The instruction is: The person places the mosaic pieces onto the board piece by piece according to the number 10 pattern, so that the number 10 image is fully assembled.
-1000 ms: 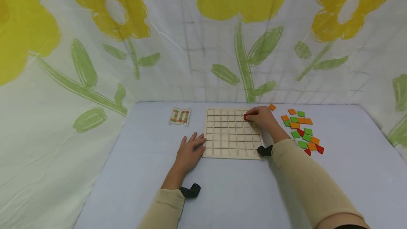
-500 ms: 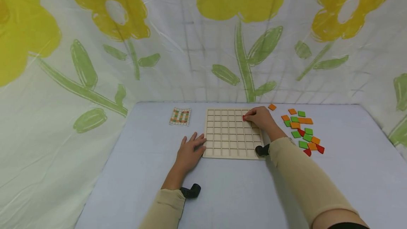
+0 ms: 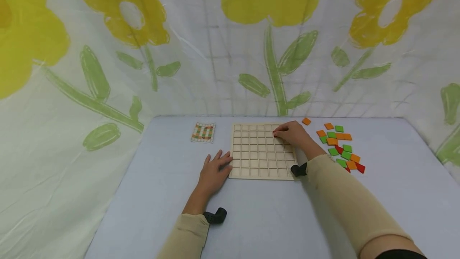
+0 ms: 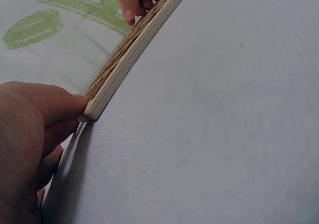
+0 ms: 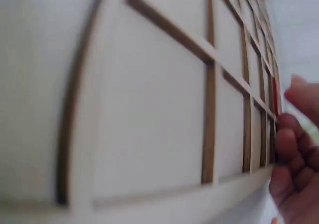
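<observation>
Squarely seat the red tile (image 5: 275,95); your right hand (image 3: 294,133) pinches it, grip nearly closed; brace the board (image 3: 258,153) with your relaxed left hand (image 3: 213,175).

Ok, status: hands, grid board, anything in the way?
Left hand touching grid board, left edge. Right hand at red tile, grip unclear. Loose tiles right, off board; no obstruction seen.

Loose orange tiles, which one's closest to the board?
The leftmost orange tile, beyond the right hand; the other orange tiles lie farther right of the board.
</observation>
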`<state>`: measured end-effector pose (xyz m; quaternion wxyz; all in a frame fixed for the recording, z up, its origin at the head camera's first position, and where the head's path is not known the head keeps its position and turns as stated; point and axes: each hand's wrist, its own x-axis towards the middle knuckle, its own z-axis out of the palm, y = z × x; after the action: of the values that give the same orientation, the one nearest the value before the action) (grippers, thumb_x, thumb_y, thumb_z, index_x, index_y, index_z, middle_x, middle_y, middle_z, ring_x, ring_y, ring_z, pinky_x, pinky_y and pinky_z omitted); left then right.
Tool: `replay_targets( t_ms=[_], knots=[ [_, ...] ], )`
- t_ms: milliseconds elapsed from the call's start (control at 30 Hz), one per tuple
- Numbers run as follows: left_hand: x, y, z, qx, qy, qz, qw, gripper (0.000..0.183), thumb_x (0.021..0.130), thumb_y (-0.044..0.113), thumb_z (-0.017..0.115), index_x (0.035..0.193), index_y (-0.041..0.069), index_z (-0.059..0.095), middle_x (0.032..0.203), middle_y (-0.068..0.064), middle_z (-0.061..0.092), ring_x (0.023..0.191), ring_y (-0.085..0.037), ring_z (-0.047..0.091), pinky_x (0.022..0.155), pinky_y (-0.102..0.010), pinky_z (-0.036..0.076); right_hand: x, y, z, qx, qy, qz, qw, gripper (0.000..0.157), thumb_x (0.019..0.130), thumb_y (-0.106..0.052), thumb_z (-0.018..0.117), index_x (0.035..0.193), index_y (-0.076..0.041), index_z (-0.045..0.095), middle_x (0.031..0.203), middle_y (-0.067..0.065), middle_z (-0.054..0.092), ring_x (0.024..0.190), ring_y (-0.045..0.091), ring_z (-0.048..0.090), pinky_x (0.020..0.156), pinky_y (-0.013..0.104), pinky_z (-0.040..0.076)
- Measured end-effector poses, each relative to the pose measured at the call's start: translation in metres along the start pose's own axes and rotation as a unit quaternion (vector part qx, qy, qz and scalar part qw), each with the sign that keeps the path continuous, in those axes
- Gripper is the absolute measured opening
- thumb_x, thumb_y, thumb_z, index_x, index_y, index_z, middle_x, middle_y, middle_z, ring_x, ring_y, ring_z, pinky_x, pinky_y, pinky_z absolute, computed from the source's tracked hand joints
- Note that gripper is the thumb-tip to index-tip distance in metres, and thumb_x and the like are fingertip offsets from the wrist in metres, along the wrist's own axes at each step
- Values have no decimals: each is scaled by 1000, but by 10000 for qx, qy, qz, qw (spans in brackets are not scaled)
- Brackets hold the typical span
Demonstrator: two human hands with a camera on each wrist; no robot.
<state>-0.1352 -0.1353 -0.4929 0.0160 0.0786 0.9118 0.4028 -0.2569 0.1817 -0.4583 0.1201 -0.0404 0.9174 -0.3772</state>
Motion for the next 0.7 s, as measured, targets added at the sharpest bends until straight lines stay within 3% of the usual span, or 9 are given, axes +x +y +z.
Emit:
replay_targets(
  t_ms=[67,267,333,433,567,700],
  knots=[
    [-1,-1,1,-29,-4,-6,10000,36,95,26,64,130,17,66,145,8,52,147,-17,32,126,-43,4,-1,6,-4,152,121,152,9997,29,97,-35,61,116,-15,72,123,11,65,110,29,59,91,43,52],
    [-2,-1,3,-24,18,135,9999,35,95,24,64,129,15,66,144,6,53,146,-20,33,126,-46,5,-5,28,-22,670,1315,571,9874,34,96,-25,62,125,-7,67,118,17,60,100,30,55,77,36,50],
    [-3,-1,2,-28,48,140,9999,34,95,24,65,128,15,67,144,6,54,146,-20,34,126,-46,5,-8,33,-28,703,1517,723,9833,39,94,-22,63,129,-3,63,119,21,58,99,32,54,78,38,49],
    [-3,0,1,-31,77,158,9998,34,95,23,65,127,14,67,143,6,54,146,-21,34,126,-46,6,-10,37,-34,384,1566,918,9826,49,92,-21,63,134,3,56,125,26,57,103,36,54,86,45,51],
    [-2,0,0,-13,65,142,9999,34,95,23,65,128,15,67,144,6,54,147,-20,33,126,-46,5,-9,38,-40,58,1322,1079,9853,60,92,-23,62,140,8,46,132,31,53,112,41,52,99,53,47],
    [-1,-1,0,-9,59,127,9999,34,95,24,64,128,15,67,144,7,53,147,-19,32,126,-45,5,-7,35,-42,-101,1201,1055,9871,62,93,-24,62,141,10,43,133,31,52,114,41,51,101,54,46]
  ],
)
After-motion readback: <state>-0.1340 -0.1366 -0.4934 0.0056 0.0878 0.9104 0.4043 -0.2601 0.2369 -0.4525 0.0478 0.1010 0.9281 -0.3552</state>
